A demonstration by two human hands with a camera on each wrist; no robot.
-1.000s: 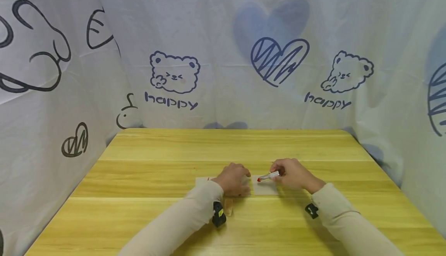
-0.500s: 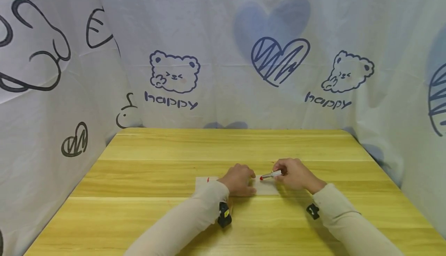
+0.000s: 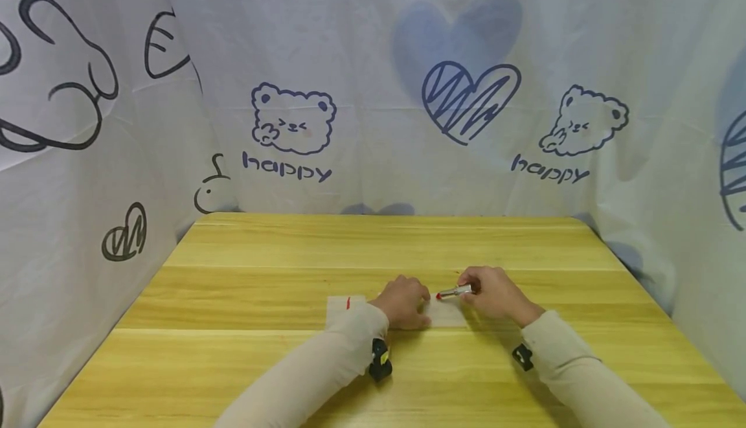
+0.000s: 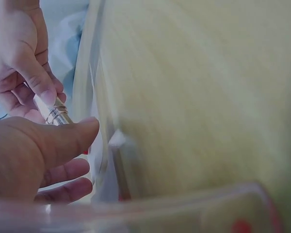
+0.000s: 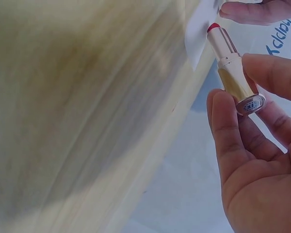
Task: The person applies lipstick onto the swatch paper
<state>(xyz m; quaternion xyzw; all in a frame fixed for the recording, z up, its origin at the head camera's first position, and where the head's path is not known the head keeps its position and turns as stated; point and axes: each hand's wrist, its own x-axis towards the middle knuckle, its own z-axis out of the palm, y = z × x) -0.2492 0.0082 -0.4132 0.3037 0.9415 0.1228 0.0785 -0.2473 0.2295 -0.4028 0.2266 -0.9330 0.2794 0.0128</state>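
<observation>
My right hand [image 3: 494,292] pinches a lipstick [image 5: 233,70] between thumb and fingers, its silver-gold tube tilted and its red tip [image 3: 440,296] pointing left, close over a white paper piece [image 3: 450,316]. Beside the tip, my left hand [image 3: 403,304] rests palm down at the left part of that paper, thumb and fingers spread apart. To its left lies another white paper piece [image 3: 337,308] with a short red stroke [image 3: 348,302], partly covered by the left sleeve. In the left wrist view, the lipstick shows just beyond the left thumb [image 4: 70,141].
Both papers lie on a yellow wood-grain table [image 3: 233,363]. A small upright block-like object [image 4: 120,155] stands near the left hand in the left wrist view. White cloth [image 3: 373,39] with bear and heart drawings hangs behind and at both sides.
My left hand has slid right, onto the right-hand paper, uncovering more of the red stroke on the left one. The right hand and lipstick have shifted slightly right.
</observation>
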